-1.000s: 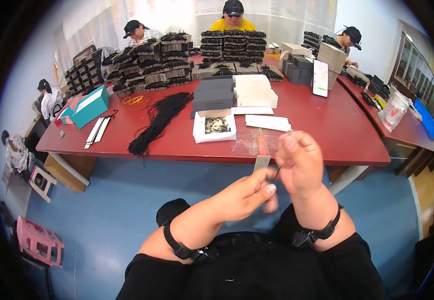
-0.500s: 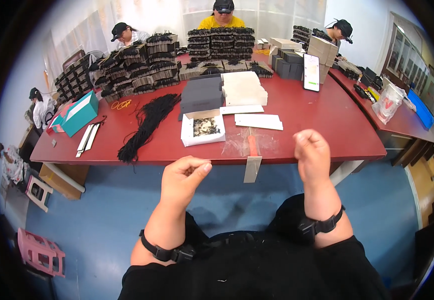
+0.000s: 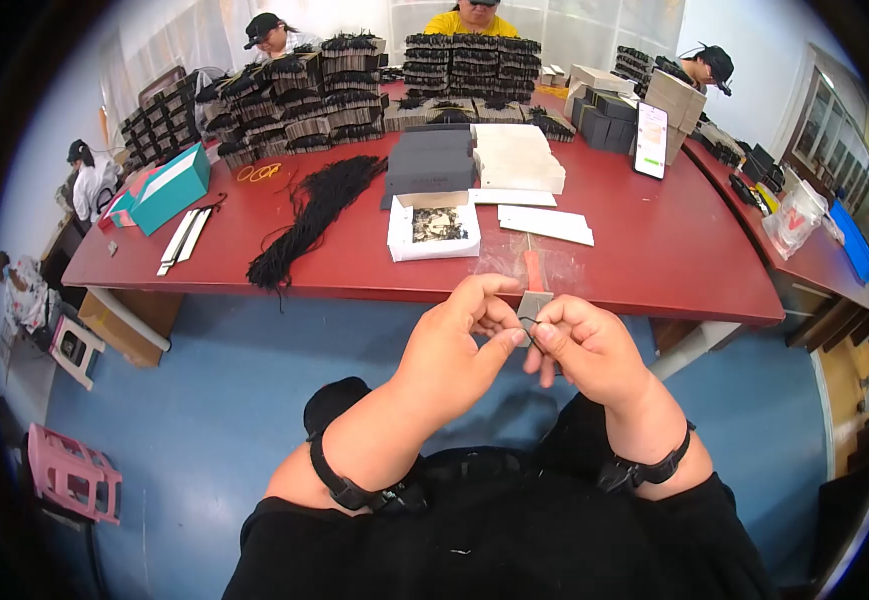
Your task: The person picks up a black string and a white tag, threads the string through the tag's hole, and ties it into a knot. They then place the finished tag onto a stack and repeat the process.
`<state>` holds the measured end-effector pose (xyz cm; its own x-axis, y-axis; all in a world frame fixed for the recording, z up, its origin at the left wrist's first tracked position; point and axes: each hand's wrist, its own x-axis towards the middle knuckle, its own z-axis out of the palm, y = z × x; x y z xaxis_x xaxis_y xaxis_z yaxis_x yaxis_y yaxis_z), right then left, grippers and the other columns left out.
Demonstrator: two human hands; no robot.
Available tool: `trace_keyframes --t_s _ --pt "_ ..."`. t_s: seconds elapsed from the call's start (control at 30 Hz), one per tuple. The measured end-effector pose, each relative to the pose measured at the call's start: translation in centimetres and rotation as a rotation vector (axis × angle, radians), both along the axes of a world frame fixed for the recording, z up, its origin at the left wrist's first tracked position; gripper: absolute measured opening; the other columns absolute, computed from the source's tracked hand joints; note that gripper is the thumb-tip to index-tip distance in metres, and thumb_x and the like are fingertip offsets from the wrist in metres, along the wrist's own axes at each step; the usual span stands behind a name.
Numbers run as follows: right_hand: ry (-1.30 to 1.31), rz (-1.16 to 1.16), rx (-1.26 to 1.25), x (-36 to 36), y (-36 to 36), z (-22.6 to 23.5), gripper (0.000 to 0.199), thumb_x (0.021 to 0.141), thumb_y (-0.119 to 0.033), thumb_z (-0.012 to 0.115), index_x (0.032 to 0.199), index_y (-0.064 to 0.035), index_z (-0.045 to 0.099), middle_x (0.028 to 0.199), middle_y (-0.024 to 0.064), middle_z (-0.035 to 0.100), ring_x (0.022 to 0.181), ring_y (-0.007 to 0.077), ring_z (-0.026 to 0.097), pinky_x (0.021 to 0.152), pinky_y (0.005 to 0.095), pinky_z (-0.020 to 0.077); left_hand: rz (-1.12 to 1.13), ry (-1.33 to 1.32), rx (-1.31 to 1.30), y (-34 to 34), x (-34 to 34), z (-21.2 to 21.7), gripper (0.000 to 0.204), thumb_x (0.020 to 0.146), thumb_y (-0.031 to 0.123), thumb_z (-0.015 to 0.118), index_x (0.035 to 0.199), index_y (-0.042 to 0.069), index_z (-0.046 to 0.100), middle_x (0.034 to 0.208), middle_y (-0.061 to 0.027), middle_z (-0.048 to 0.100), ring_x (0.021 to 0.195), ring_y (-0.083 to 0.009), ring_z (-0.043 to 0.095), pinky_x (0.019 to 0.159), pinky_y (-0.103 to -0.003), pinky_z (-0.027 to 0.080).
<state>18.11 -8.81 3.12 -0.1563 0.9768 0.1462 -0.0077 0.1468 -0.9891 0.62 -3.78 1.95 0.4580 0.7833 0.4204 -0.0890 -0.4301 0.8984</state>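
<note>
A thin black cord (image 3: 530, 334) runs between my two hands in front of the table's near edge. My left hand (image 3: 454, 350) pinches one part of it with thumb and fingers, and my right hand (image 3: 594, 350) pinches it close by. Partly behind the fingers, a flat grey strip (image 3: 534, 302) juts out from the table edge, with a red piece (image 3: 532, 270) on top of it. Whether the cord touches the strip is hidden by my fingers. A bundle of black cords (image 3: 319, 210) lies on the table to the left.
On the red table (image 3: 664, 250) a white box (image 3: 404, 240) holds small dark pieces. Behind are stacks of dark cards (image 3: 429, 165) and cream cards (image 3: 514, 160), white strips (image 3: 546, 225), a phone (image 3: 650, 140) and a teal box (image 3: 171, 188). Several people sit around.
My hands have come together from apart, the left moving right and the right moving left. A black cord now shows between them. The view has shifted slightly.
</note>
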Motion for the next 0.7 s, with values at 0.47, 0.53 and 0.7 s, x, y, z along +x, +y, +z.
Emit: trace_keyframes --t_s 0.47,0.53,0.7 --pt "-0.281 0.058 0.072 1.3 -0.2 -0.2 0.009 0.088 -0.010 0.058 0.082 -0.0030 0.058 0.065 -0.0013 0.051 0.060 0.0058 0.043 0.054 0.0236 0.0379 0.110 0.271 0.359 -0.5 -0.7 0.3 0.017 0.076 -0.002 0.065 0.092 0.001 0.063 0.080 -0.0099 0.060 0.079 -0.0235 0.060 0.072 -0.032 0.047" --pt "-0.289 0.033 0.089 1.1 -0.2 -0.2 0.009 0.087 -0.010 0.058 0.082 -0.0027 0.058 0.064 -0.0015 0.050 0.060 0.0057 0.042 0.054 0.0237 0.0375 0.056 0.323 0.263 -0.3 -0.9 0.2 0.019 0.074 -0.002 0.066 0.093 0.002 0.062 0.083 -0.0102 0.058 0.083 -0.0248 0.057 0.074 -0.033 0.046" --pt "-0.456 -0.079 0.229 1.5 -0.3 -0.1 0.008 0.085 -0.009 0.059 0.082 -0.0024 0.058 0.064 0.0010 0.051 0.059 0.0092 0.045 0.054 0.0259 0.0385 0.140 0.292 0.597 -0.5 -1.8 2.1 0.032 0.068 -0.001 0.071 0.098 0.002 0.061 0.092 -0.0116 0.054 0.085 -0.0269 0.054 0.074 -0.035 0.045"
